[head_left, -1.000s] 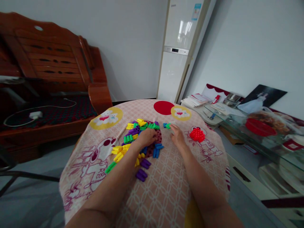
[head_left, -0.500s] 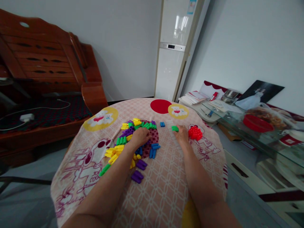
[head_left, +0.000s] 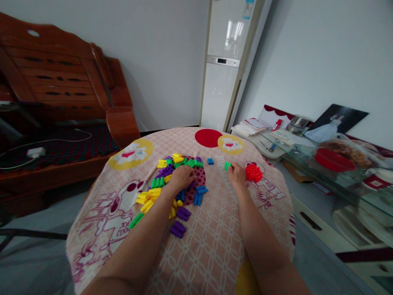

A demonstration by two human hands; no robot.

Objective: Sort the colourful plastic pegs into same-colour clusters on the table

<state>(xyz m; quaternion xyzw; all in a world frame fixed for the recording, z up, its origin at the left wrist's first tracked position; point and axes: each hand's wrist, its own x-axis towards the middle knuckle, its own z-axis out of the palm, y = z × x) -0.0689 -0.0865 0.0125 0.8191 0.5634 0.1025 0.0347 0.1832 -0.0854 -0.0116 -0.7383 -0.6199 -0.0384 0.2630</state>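
Note:
My right hand (head_left: 237, 176) pinches a green tube-shaped building block (head_left: 227, 165) just above or on the tablecloth; its fingers partly cover the block. Beside that hand, on its right, sits a bunch of red knobbly pieces (head_left: 253, 173). My left hand (head_left: 183, 177) is curled over the pile of loose blocks, and what its fingers hold, if anything, is hidden. Around it lie yellow blocks (head_left: 149, 198), green blocks (head_left: 157, 182) and purple blocks (head_left: 178, 229). Blue blocks (head_left: 199, 196) rest right of the pile, and a small blue block (head_left: 210, 161) lies farther back, between the hands.
A patterned cloth (head_left: 211, 246) covers the round table. On the right is a glass shelf (head_left: 307, 164) with papers, a red bowl (head_left: 334, 159) and a plastic bag. Behind stand a wooden bench (head_left: 61, 86) and a tall white appliance (head_left: 219, 90).
My right hand has moved right, taking the green block away from the small blue block, and now pinches it near the red pieces. My left hand stays over the pile. The view has shifted slightly.

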